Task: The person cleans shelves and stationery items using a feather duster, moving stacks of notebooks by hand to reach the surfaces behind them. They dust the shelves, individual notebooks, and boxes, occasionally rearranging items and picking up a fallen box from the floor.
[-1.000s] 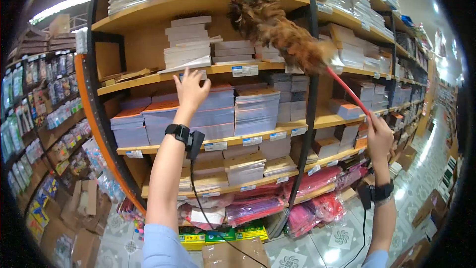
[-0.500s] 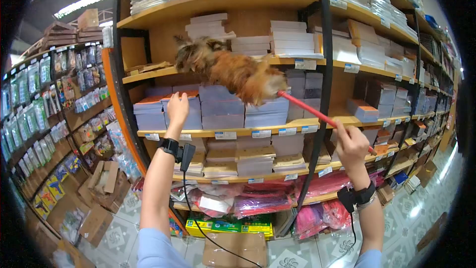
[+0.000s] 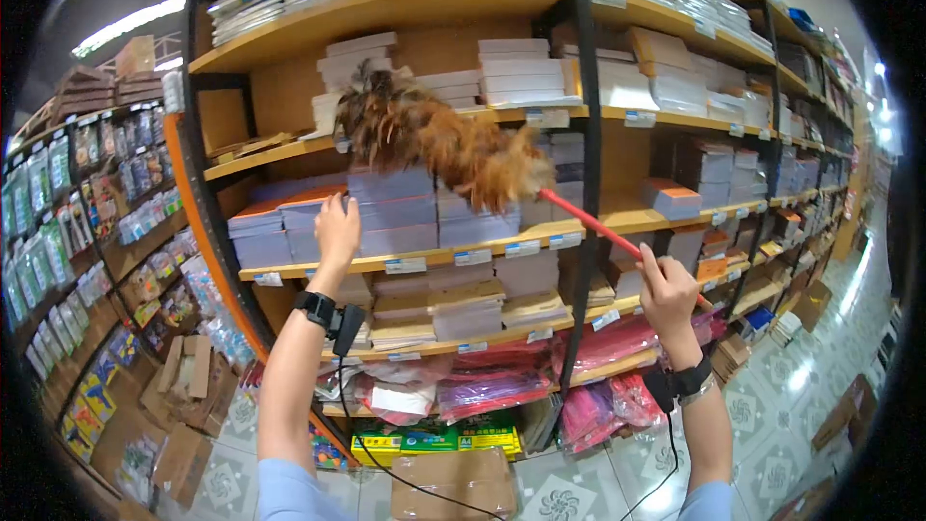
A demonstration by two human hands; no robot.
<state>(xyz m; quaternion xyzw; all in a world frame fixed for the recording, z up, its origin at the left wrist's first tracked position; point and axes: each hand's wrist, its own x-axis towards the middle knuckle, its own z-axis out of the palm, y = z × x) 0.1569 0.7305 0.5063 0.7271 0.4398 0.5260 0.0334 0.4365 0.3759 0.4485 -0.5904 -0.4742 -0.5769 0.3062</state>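
Note:
My right hand (image 3: 667, 287) is closed round the red handle of a feather duster (image 3: 453, 147). Its brown and orange feathers reach left across the shelving, in front of the white stacks and the edge of a wooden shelf (image 3: 386, 2). My left hand (image 3: 338, 230) is raised at the stacks of bluish-grey books (image 3: 394, 212) on the middle shelf, fingers bent upward and apart, holding nothing. Whether its fingertips touch the books cannot be made out. Orange-topped books (image 3: 258, 232) lie just left of that hand.
Packaged goods (image 3: 58, 212) hang on a rack at the left. Cardboard boxes (image 3: 185, 371) stand on the floor there, and another carton (image 3: 453, 482) lies below the shelves. Pink plastic bags (image 3: 608, 410) fill the bottom shelf. Cables hang from both wrists.
The shelves have shifted left and slightly down in view. The duster's feathers now hang lower and look more spread. My left hand appears lower, its fingers more apart.

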